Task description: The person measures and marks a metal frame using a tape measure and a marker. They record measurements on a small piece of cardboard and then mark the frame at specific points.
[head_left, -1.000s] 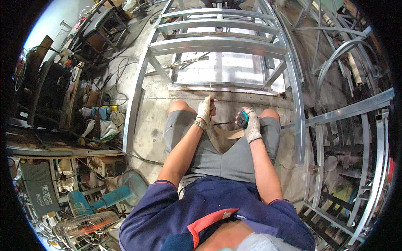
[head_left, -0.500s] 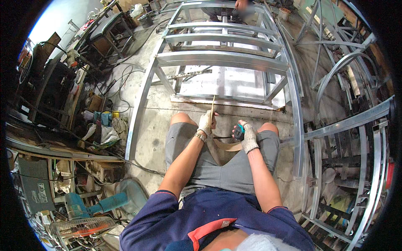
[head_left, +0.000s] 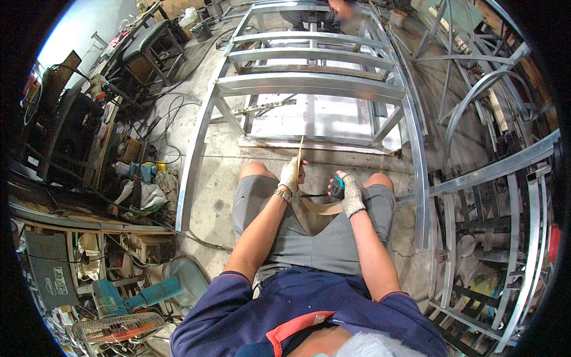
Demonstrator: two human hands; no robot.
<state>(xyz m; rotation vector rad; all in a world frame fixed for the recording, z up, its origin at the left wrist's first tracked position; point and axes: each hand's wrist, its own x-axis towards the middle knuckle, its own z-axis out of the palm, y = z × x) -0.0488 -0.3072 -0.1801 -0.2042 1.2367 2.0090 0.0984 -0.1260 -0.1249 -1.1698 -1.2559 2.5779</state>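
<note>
My right hand [head_left: 352, 193], in a knit glove with bare fingertips, is closed around a teal and black tape measure [head_left: 338, 188]. From it a tan blade [head_left: 324, 208] sags in a curve between my thighs. My left hand [head_left: 291, 174], gloved the same way, pinches the blade, whose thin end [head_left: 301, 146] points forward past the fingers. That tip appears close to the lower bar of a metal frame [head_left: 309, 86]; whether they touch I cannot tell. Both hands are above my lap, between my knees.
Long metal side rails [head_left: 421, 196] flank my legs. Another person [head_left: 309, 19] sits beyond the frame's far end. At lower left are a fan [head_left: 119, 326] and cluttered shelves. Cables [head_left: 169, 119] lie on the floor to the left. Curved metal pieces [head_left: 482, 107] stand to the right.
My hands and the tape measure hold nearly the same pose. The whole view has shifted slightly, with the scene sitting a little further left. The far person's head has shifted a little.
</note>
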